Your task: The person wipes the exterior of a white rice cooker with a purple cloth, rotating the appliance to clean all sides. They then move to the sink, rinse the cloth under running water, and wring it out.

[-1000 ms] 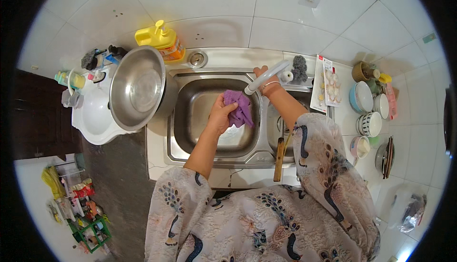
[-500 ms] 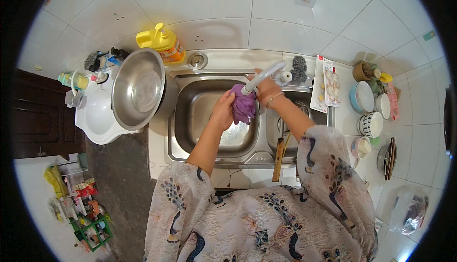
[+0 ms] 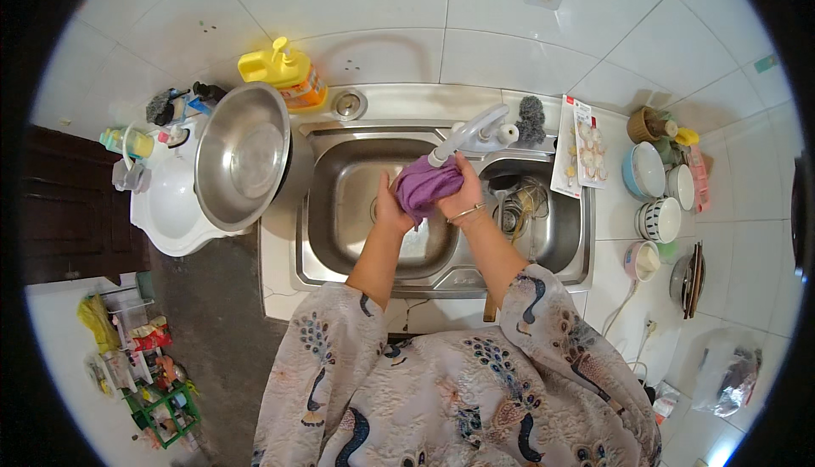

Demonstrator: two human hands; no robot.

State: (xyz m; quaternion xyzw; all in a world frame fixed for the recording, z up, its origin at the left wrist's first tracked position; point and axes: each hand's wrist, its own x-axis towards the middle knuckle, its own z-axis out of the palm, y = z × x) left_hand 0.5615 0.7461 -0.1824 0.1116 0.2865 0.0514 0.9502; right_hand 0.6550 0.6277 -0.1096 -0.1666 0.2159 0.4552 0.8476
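Note:
A crumpled purple cloth (image 3: 426, 185) is held between my two hands over the left basin of the steel sink (image 3: 340, 212). My left hand (image 3: 391, 206) grips its left side, and my right hand (image 3: 463, 194), with a bracelet at the wrist, is closed on the right side. Directly above the cloth is the mouth of the white faucet (image 3: 469, 134); I cannot make out whether water runs. Folds of cloth hide some of my fingers. In the smaller right basin lie a wire strainer (image 3: 533, 199) and other utensils.
A large steel bowl (image 3: 246, 149) leans at the sink's left, beside a yellow pump jug (image 3: 284, 75). A grey scrubber (image 3: 531, 119) and a carded package (image 3: 586, 149) lie behind the right basin. Several bowls (image 3: 660, 221) stand on the right counter.
My right hand has come down from the faucet to the cloth's right side. The cloth is more bunched and spread between both hands, and the right basin shows more.

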